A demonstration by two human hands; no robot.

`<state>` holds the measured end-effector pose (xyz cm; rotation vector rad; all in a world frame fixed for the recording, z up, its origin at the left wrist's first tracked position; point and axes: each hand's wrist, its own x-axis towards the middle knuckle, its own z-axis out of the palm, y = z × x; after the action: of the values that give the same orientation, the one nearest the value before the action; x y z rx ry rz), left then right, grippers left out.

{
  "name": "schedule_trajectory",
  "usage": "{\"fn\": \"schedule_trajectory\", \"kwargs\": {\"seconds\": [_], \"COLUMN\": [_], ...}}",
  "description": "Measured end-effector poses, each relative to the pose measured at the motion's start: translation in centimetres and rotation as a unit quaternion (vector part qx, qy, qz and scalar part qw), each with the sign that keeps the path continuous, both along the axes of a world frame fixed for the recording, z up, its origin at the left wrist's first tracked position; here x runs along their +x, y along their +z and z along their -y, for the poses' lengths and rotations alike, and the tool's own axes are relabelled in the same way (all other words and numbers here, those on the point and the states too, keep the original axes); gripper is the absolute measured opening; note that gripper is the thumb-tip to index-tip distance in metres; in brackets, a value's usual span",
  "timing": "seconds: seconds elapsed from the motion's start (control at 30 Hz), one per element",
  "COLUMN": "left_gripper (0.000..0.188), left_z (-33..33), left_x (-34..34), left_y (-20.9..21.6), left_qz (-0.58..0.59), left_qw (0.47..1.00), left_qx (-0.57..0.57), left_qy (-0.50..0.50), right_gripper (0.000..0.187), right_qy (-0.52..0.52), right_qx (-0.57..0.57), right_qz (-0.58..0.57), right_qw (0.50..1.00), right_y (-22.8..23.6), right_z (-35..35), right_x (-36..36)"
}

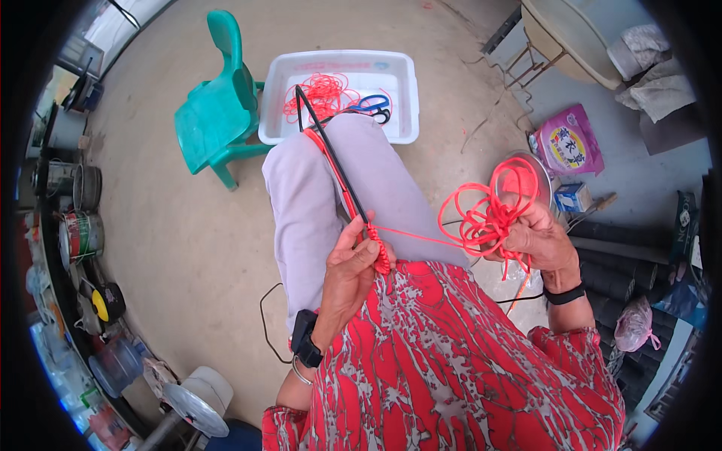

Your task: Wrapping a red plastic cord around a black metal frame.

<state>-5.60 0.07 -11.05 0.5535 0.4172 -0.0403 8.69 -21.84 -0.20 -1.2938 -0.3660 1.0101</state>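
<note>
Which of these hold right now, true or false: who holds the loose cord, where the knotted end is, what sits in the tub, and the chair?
1. The right hand holds loops of red cord. True.
2. The left hand pinches the knotted cord on the black rod. True.
3. The white tub holds only scissors. False: red cord lies there too.
4. The green chair lies tipped over. False: it stands upright.

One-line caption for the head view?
Left hand pinches red-wrapped black rod; right hand holds looped red cord.
</note>
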Motion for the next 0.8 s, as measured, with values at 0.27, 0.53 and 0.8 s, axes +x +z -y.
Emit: {"fn": "schedule_trajectory", "kwargs": {"seconds": [0.27, 0.53, 0.8], "left_gripper": [0.037, 0.031, 0.028], "left_z": [0.0, -0.3, -0.8], "left_x": [-0.6, -0.4, -0.1], "left_y": [-1.0, -0.4, -1.4], "left_qz": [-0.017, -0.070, -0.050], "left_qw": [1.000, 0.997, 0.997], "left_qx": [-0.009, 0.020, -0.053], "left_qy": [0.021, 0.008, -0.016], "right_gripper": [0.023, 0.019, 0.019], "right_qy": [0.047, -0.048, -0.078], "right_qx": [-0.023, 0.086, 0.083], "right_qz": [-0.021, -0.071, -0.039], "right_qw": [0.998, 0.993, 0.993], "right_y": [-1.0, -2.7, -2.7], "right_z": [0.7, 0.0, 0.0], "right_x": [0.1, 2.3, 2.5]}}
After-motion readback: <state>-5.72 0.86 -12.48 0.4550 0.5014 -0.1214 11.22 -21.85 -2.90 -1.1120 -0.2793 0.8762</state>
